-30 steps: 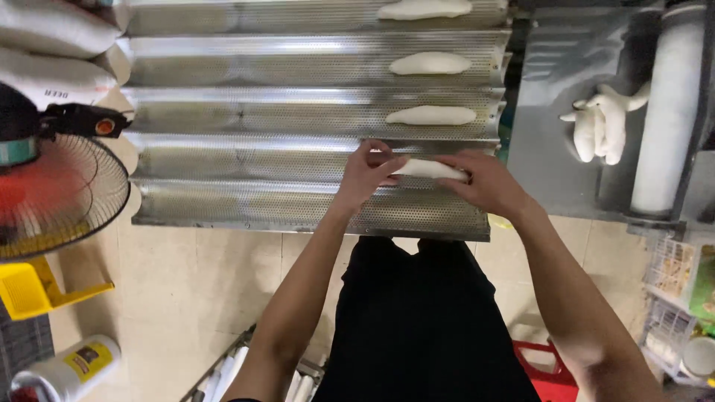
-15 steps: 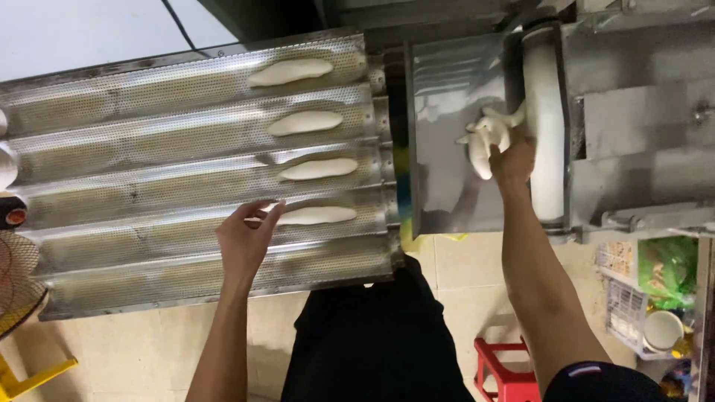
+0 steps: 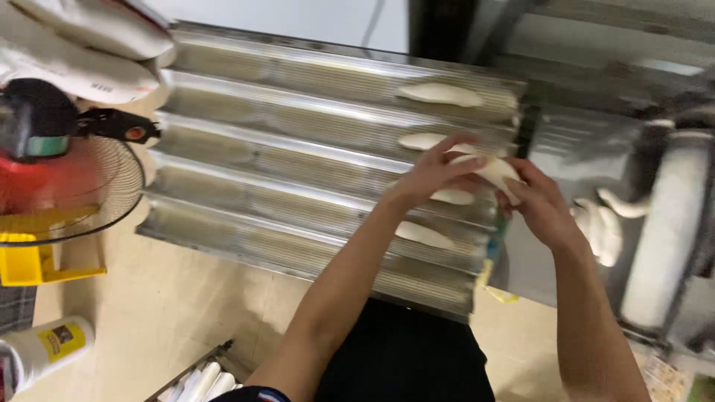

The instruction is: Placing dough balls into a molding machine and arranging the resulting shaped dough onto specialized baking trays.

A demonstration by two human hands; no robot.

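Head view, looking down. I see both hands up over the right end of a corrugated metal baguette tray point(image 3: 298, 149). Left hand point(image 3: 432, 171) and right hand point(image 3: 540, 205) grip 1 dough piece point(image 3: 495, 173) between them, fingers curled round it from either side; it's held just above the tray, not resting in a channel.

Count on tray: 4 shaped dough pieces lying in separate channels, all near the right end. Top one point(image 3: 441, 94) fully clear, 2nd point(image 3: 423, 141) partly behind the left hand, 3rd point(image 3: 453, 196) under the hands, 4th point(image 3: 423, 234) nearest me. Nearest channel has no dough that I can see. Approx 5 channels visible, can't be sure at the edges.

R of tray: steel dough machine point(image 3: 551, 156) w/ 1 white roller point(image 3: 663, 238), upright in frame. A lump of raw dough pieces point(image 3: 599, 227) sits just beside the roller; count unclear, they're stuck together.

L side: 1 electric fan point(image 3: 67, 179), wire guard, red centre. 1 yellow stand point(image 3: 30, 260) below it. 1 white cylindrical container point(image 3: 45, 350) w/ yellow label on tiled floor. White sacks point(image 3: 82, 45) top left, at least 2.
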